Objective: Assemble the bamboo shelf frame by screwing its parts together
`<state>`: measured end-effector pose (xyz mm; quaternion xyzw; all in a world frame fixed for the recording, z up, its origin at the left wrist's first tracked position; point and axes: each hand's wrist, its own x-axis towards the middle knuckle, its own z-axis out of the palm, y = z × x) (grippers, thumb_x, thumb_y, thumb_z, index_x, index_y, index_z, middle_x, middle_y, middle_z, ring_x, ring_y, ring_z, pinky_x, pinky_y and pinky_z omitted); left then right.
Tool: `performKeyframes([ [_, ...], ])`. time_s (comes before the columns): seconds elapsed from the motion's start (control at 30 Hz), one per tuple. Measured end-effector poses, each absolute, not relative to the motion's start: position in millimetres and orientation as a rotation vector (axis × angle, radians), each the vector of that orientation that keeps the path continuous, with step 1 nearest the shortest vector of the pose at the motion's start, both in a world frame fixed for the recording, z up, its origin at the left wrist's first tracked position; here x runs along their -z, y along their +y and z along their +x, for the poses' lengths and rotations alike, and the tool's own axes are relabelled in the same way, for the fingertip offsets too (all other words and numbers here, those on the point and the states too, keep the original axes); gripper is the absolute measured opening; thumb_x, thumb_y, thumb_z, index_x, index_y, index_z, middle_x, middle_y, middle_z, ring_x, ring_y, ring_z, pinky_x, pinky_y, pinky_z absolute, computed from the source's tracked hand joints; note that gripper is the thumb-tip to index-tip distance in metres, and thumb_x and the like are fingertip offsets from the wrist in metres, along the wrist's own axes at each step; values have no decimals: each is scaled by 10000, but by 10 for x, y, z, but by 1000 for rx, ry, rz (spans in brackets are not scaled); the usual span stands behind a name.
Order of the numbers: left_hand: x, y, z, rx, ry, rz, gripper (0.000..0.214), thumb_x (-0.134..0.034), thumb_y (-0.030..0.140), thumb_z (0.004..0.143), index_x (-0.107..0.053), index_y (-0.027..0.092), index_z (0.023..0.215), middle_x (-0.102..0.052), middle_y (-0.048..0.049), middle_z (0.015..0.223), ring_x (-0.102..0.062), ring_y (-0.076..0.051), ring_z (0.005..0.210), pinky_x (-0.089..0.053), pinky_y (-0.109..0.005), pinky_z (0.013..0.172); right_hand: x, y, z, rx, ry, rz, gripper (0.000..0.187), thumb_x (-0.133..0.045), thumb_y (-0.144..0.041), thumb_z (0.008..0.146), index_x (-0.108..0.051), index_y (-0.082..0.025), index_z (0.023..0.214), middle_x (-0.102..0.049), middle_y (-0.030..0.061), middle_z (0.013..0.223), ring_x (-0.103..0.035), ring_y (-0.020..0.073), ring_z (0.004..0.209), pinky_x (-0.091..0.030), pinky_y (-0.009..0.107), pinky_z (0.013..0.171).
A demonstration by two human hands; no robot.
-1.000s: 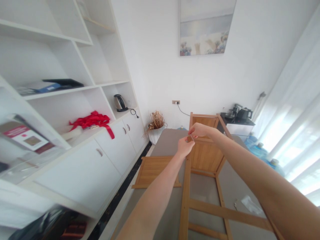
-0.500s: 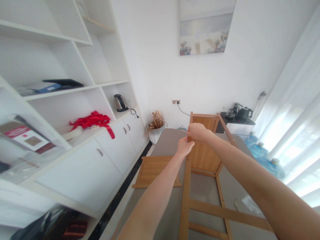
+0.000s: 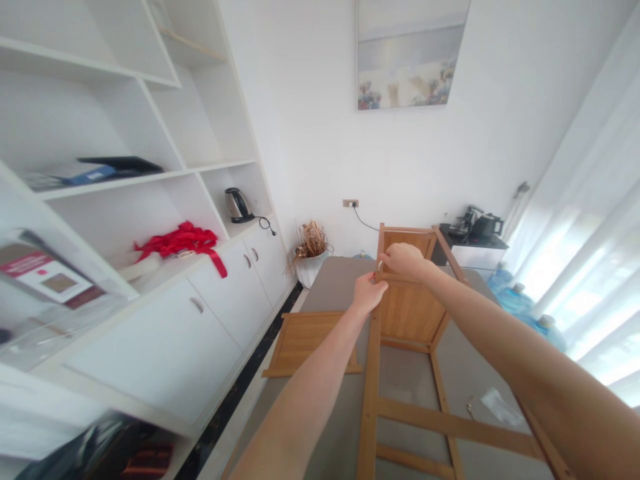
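A light wooden frame (image 3: 371, 373) with rails and a panelled far end lies on its side on a grey table (image 3: 334, 287). My left hand (image 3: 369, 293) grips the frame's left upright with its fingers closed. Just above it my right hand (image 3: 404, 259) is closed in a pinch on a small tool at the same upright; the tool is too small to name. Both arms reach forward over the frame.
A loose wooden panel (image 3: 306, 341) lies on the table's left edge. A small plastic bag (image 3: 497, 406) lies at the right. White cabinets and shelves (image 3: 150, 313) run along the left, with a kettle (image 3: 234, 205). A potted dry plant (image 3: 312, 253) and water bottles (image 3: 520, 301) stand beyond.
My right hand has shifted slightly up and to the right at the upright, turning as it pinches. My left hand has stayed on the frame.
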<state>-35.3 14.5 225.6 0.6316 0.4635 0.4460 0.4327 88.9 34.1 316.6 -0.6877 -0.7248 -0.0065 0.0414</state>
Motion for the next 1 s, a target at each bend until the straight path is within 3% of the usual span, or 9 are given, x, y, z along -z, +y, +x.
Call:
performKeyframes([
  [0.17, -2262, 130, -342, -1110, 1143, 1553, 289, -524, 136, 647, -699, 132, 876, -690, -40, 820, -588, -159, 720, -412, -231, 648, -3235, 378, 958, 67, -2600, -1685, 283, -498, -230, 811, -694, -222, 1016, -645, 62, 1124, -561, 192, 1058, -410, 257, 878],
  [0.3, -2280, 118, -346, -1112, 1131, 1544, 293, -526, 124, 651, -697, 127, 889, -698, -54, 881, -601, -174, 778, -421, -242, 687, -3277, 364, 866, 30, -2600, -1793, 253, -517, -210, 781, -722, -200, 929, -685, 95, 1005, -594, 228, 1003, -435, 286, 836],
  [0.43, -2299, 112, -345, -1124, 1119, 1523, 299, -532, 102, 649, -696, 123, 898, -701, -63, 916, -608, -186, 838, -425, -247, 727, -3281, 368, 769, -36, -2515, -1887, 276, -536, -197, 749, -708, -193, 965, -688, 103, 1009, -610, 239, 977, -451, 298, 811],
  [0.6, -2311, 111, -337, -1115, 1153, 1502, 331, -557, 102, 644, -697, 139, 941, -696, -65, 954, -602, -187, 868, -417, -256, 766, -3237, 441, 687, -257, -2367, -2068, 234, -546, -169, 704, -723, -139, 855, -716, 105, 792, -665, 189, 705, -491, 246, 643],
  [0.77, -2301, 138, -360, -1083, 1180, 1582, 335, -569, 127, 625, -697, 154, 933, -690, -48, 896, -590, -181, 812, -405, -253, 730, -3179, 441, 678, -441, -2227, -2131, 236, -506, -163, 725, -720, -85, 790, -715, 111, 751, -652, 147, 591, -486, 194, 547],
  [1.0, -2257, 187, -356, -1056, 1178, 1616, 234, -584, 180, 631, -678, 148, 843, -647, -23, 746, -534, -144, 662, -364, -234, 614, -3131, 431, 717, -567, -2233, -2045, 316, -419, -214, 823, -718, -114, 850, -725, 88, 812, -655, 127, 595, -494, 178, 558],
])
